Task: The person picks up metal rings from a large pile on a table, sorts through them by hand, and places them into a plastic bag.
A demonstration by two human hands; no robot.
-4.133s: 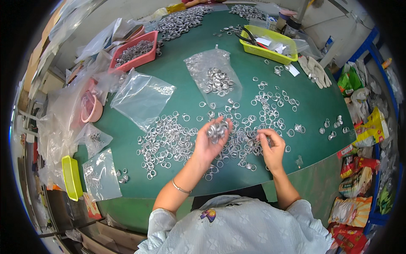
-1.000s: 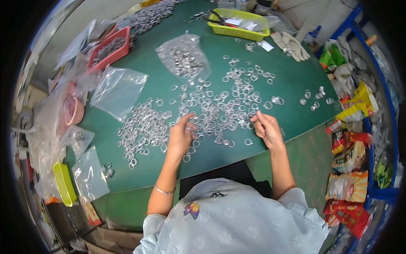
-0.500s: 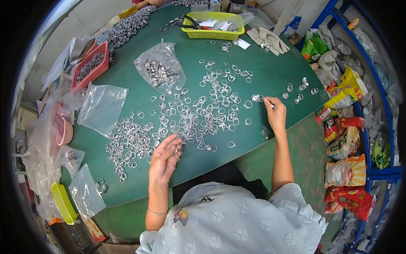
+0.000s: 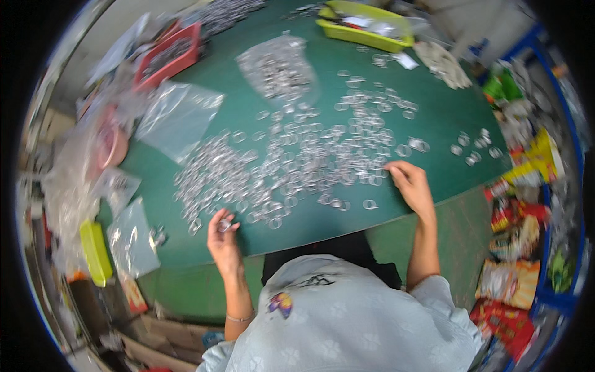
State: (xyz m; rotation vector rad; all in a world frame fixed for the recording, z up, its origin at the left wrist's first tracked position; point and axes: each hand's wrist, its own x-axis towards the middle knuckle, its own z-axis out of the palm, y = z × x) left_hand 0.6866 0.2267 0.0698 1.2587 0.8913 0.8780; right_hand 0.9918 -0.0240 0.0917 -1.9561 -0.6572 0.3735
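Note:
Many small silvery metal rings (image 4: 316,155) lie loosely spread over the green table (image 4: 260,239), with a denser heap at the left. My left hand (image 4: 224,245) is over the near edge, left of centre, its thumb and fingers closed on one metal ring (image 4: 224,225). At the right edge of the spread my right hand (image 4: 412,186) reaches down, index finger stretched out beside the outermost rings, thumb a little apart. I see nothing held in it, though blur softens the fingertips. A few rings (image 4: 418,145) lie together just beyond that hand.
Behind the rings lies a clear bag (image 4: 282,68) of metal parts. A yellow-green basket (image 4: 365,37), pale gloves (image 4: 443,65) and a red tray (image 4: 170,56) stand farther back. Flat plastic bags (image 4: 180,118) lie left; a blue shelf (image 4: 573,266) with packets stands right.
The whole view has shifted. My left hand has drawn left and toward the near edge with a ring. My right hand has left the ring group at the right and come to the spread's edge.

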